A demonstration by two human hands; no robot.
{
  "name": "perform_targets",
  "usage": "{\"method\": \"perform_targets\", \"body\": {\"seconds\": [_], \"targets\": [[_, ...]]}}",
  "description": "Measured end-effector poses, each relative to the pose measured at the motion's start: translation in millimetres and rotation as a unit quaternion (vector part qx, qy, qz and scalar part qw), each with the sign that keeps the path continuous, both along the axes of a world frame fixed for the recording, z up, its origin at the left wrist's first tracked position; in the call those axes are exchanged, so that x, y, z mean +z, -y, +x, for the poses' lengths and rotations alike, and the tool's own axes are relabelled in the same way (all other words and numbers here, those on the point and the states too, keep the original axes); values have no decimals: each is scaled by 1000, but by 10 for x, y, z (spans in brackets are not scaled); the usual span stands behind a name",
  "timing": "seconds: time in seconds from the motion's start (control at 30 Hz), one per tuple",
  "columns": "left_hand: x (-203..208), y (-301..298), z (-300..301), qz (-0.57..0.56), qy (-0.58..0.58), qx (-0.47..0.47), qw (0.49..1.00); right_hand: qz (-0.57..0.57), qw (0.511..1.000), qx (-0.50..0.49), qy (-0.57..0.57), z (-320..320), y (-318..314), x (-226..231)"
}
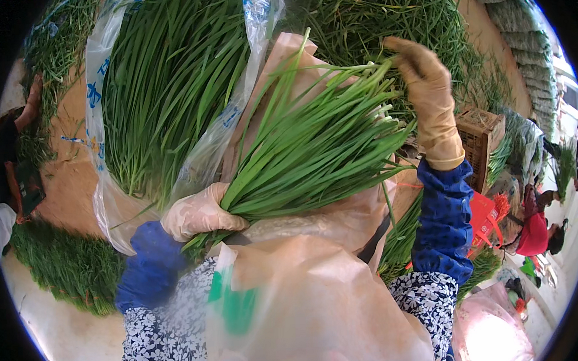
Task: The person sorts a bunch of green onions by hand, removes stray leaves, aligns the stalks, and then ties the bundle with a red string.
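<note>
A thick bunch of garlic chives (319,140) fans out in front of me, leaves toward the lower left and pale stem ends toward the upper right. My left hand (203,212), in a pale glove, is closed round the leafy part. At the stem ends is my right hand (424,78), in a tan glove, its fingers curved and apart and slightly blurred. Some stems reach right up to these fingers; whether they touch is unclear. Left of the bunch, many more chives (175,88) lie in a clear plastic bag (100,147) with blue print.
Loose chives (385,21) are heaped beyond the bunch, and tied bundles (67,267) stand at the left. A brown crate (477,140) and a red bag (484,220) are at the right. Another person's hand (32,98) shows at the far left; people work at the far right.
</note>
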State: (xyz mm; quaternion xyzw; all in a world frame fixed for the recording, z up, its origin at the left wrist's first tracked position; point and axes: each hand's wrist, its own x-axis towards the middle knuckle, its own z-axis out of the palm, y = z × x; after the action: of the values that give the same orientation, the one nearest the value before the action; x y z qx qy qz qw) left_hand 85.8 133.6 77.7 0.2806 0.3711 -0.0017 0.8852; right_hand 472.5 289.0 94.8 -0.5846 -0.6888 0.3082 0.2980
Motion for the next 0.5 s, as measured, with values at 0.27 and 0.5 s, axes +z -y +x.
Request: {"method": "perform_targets", "body": {"seconds": [0.27,0.5], "targets": [[-117,67,-9,69,-20,-20,997,5,965,98,243,-84,-317,338],[-98,99,-1,86,-2,-8,996,-149,973,171,-51,-716,-183,-152]]}}
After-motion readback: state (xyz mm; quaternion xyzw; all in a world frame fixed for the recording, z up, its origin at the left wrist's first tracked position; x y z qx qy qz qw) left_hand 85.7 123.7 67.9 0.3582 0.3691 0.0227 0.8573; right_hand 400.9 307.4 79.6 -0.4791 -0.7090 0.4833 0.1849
